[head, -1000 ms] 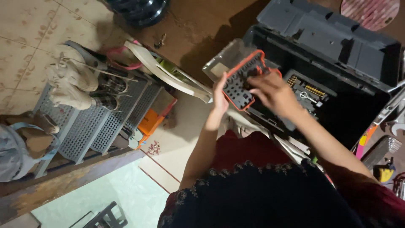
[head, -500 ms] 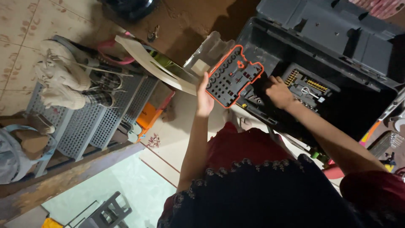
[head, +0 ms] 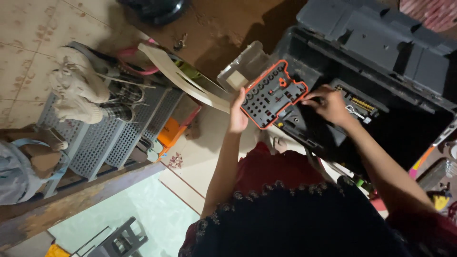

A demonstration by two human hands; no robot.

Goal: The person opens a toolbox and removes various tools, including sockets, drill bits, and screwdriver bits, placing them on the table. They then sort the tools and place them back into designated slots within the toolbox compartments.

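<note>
My left hand (head: 237,113) grips the near left edge of an orange-rimmed black bit holder tray (head: 271,93), held tilted above the left end of an open grey toolbox (head: 381,52). Its clear hinged lid (head: 243,69) hangs open behind it. My right hand (head: 329,104) is at the tray's right edge, fingers pinched on a small dark piece I cannot make out. A black insert with yellow bits (head: 358,103) lies in the toolbox just right of that hand.
A grey perforated shoe rack (head: 112,138) with beige shoes (head: 76,90) stands at left. A pale curved board (head: 185,81) leans across it. An orange box (head: 169,133) sits below. Tools lie at the right edge (head: 438,176).
My right hand left the tray face, dipped into the toolbox, then came back to the tray's right edge. The tray shifted slightly right and down in my left hand.
</note>
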